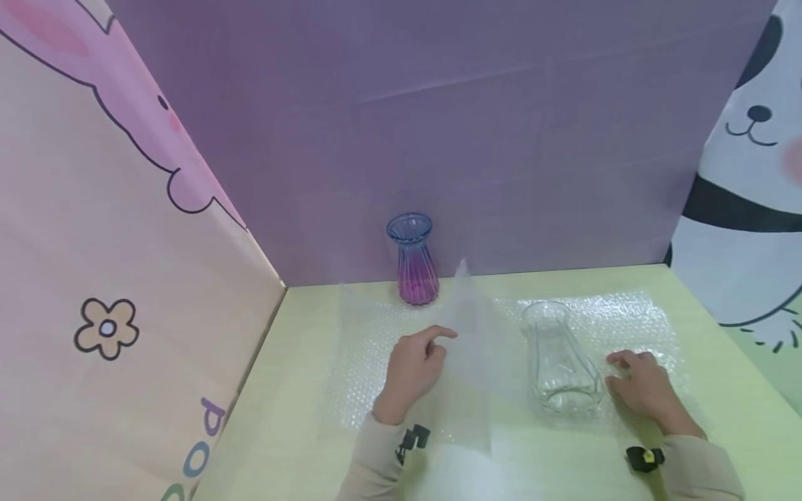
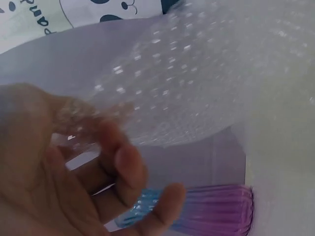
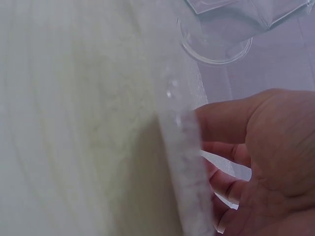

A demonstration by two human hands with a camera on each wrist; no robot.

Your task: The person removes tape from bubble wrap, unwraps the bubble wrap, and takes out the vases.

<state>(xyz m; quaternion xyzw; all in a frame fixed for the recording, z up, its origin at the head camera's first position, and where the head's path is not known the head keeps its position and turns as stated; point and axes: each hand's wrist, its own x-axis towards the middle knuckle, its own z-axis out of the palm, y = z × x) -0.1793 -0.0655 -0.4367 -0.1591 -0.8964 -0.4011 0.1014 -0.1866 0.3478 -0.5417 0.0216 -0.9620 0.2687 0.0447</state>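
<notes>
In the head view, a clear glass vase (image 1: 564, 362) lies on bubble wrap (image 1: 626, 313), its mouth toward the back. My left hand (image 1: 413, 369) pinches a raised, translucent flap of wrap (image 1: 473, 341) left of the vase; its other fingers curl in the left wrist view. My right hand (image 1: 648, 393) is just right of the vase's base, thumb and fingers bent and apart. The right wrist view has this hand (image 3: 275, 157) touching a blurred fold of wrap (image 3: 182, 172), which hides its fingertips. Part of the glass vase (image 3: 216, 61) appears above.
A blue-to-pink ribbed vase (image 1: 418, 271) stands upright at the back of the pale table (image 1: 282, 369), against the purple backdrop (image 1: 426, 125). More bubble wrap (image 1: 370, 362) lies flat to the left. Printed panels flank the table.
</notes>
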